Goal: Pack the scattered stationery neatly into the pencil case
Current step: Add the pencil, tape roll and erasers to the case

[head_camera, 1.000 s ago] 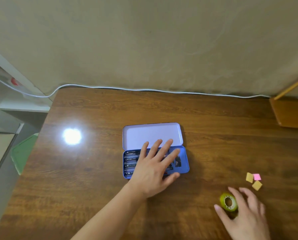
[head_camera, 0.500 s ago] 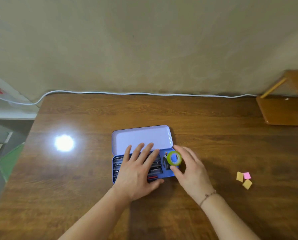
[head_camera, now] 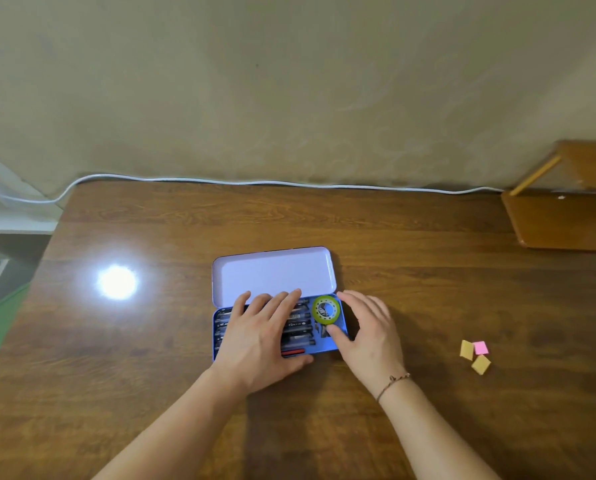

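Observation:
An open blue tin pencil case [head_camera: 272, 271] lies mid-table, its lid flat behind it. Several dark pens [head_camera: 298, 323] and a red one [head_camera: 293, 352] fill the tray. My left hand [head_camera: 261, 337] rests flat on the pens with its fingers spread. A green tape roll [head_camera: 326, 319] lies in the right end of the tray. My right hand [head_camera: 369, 330] is beside that end, fingers apart, its thumb touching the roll's lower edge. Two yellow squares [head_camera: 466, 349] [head_camera: 480, 364] and a pink square [head_camera: 480, 347] lie on the table to the right.
A white cable [head_camera: 289, 183] runs along the wall at the table's back edge. A wooden stand [head_camera: 563, 220] occupies the back right corner. A bright lamp reflection [head_camera: 117, 282] shows on the wood left of the case. The table's left edge drops off to the floor.
My right hand carried the green tape roll from the table's front right into the right end of the case and loosened its hold. My left hand stayed on the pens.

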{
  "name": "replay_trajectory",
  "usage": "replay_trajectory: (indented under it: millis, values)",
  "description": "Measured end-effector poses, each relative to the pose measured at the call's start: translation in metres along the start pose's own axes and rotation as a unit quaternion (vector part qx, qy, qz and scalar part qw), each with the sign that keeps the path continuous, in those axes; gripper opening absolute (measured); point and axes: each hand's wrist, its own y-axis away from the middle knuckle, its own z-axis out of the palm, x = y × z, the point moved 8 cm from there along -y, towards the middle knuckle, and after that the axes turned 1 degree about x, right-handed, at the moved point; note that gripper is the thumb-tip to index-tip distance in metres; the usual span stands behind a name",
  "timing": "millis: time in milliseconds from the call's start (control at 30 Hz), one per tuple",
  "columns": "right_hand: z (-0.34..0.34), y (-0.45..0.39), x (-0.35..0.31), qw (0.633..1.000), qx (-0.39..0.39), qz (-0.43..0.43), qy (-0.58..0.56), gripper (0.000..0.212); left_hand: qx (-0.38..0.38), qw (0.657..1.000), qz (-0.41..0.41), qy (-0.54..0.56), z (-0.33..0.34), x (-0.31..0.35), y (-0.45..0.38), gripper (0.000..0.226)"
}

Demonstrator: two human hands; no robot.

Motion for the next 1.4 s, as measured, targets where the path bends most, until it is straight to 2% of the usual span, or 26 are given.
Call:
replay_trajectory:
  millis: [100, 167, 233, 300, 467, 567, 667, 767, 867, 933, 1000, 1067, 1200, 1333, 1400]
  values:
    - [-0.029, 0.016, 0.019, 0.999, 0.042, 0.007, 0.014, 0.046, 0.000, 1.000, 0.011, -0.001, 0.001, 0.003, 0.000, 0.102]
    - [-0.065, 0.031, 0.063, 0.989, 0.093, 0.107, 0.051, 0.041, -0.007, 1.000, 0.017, 0.001, 0.003, 0.007, 0.000, 0.103]
    - [-0.091, 0.050, 0.113, 0.958, 0.068, 0.238, 0.143, 0.047, -0.017, 1.000, 0.017, 0.006, 0.006, 0.011, -0.001, 0.105]
    - [-0.102, 0.064, 0.144, 0.938, 0.029, 0.273, 0.212, 0.046, -0.029, 0.999, 0.020, 0.013, 0.011, 0.018, -0.001, 0.106]
    - [-0.102, 0.067, 0.146, 0.951, 0.064, 0.141, 0.268, 0.022, -0.056, 0.998, 0.034, 0.022, 0.020, 0.042, -0.002, 0.105]
    - [-0.100, 0.069, 0.134, 0.950, 0.086, 0.087, 0.288, 0.025, -0.062, 0.997, 0.038, 0.012, 0.022, 0.051, -0.001, 0.105]
    - [-0.088, 0.066, 0.116, 0.974, 0.055, 0.103, 0.193, 0.027, -0.055, 0.998, 0.043, -0.002, 0.019, 0.051, 0.002, 0.104]
    - [-0.063, 0.064, 0.092, 0.991, 0.007, 0.120, 0.063, 0.019, -0.033, 0.999, 0.036, 0.001, 0.009, 0.037, 0.013, 0.104]
    - [-0.058, 0.067, 0.090, 0.991, 0.041, 0.118, 0.042, 0.015, 0.000, 1.000, 0.018, 0.009, -0.002, 0.015, 0.030, 0.103]
    - [-0.060, 0.074, 0.098, 0.985, 0.040, 0.170, 0.013, 0.028, 0.021, 0.999, 0.000, 0.032, -0.006, -0.003, 0.044, 0.102]
    - [-0.058, 0.079, 0.096, 0.985, 0.018, 0.171, 0.018, 0.042, 0.035, 0.997, -0.032, 0.066, -0.006, -0.019, 0.056, 0.103]
    - [-0.057, 0.080, 0.087, 0.991, 0.016, 0.127, 0.035, 0.045, 0.040, 0.993, -0.067, 0.092, -0.003, -0.028, 0.064, 0.104]
    - [-0.063, 0.073, 0.070, 0.994, 0.057, 0.087, 0.013, 0.035, 0.033, 0.989, -0.095, 0.105, 0.000, -0.031, 0.062, 0.104]
    - [-0.050, 0.066, 0.031, 0.994, 0.042, -0.089, 0.044, 0.020, 0.028, 0.989, -0.096, 0.107, 0.000, -0.032, 0.062, 0.102]
    - [-0.043, 0.064, 0.022, 0.989, 0.039, -0.131, 0.060, 0.016, 0.028, 0.989, -0.097, 0.110, 0.000, -0.033, 0.063, 0.102]
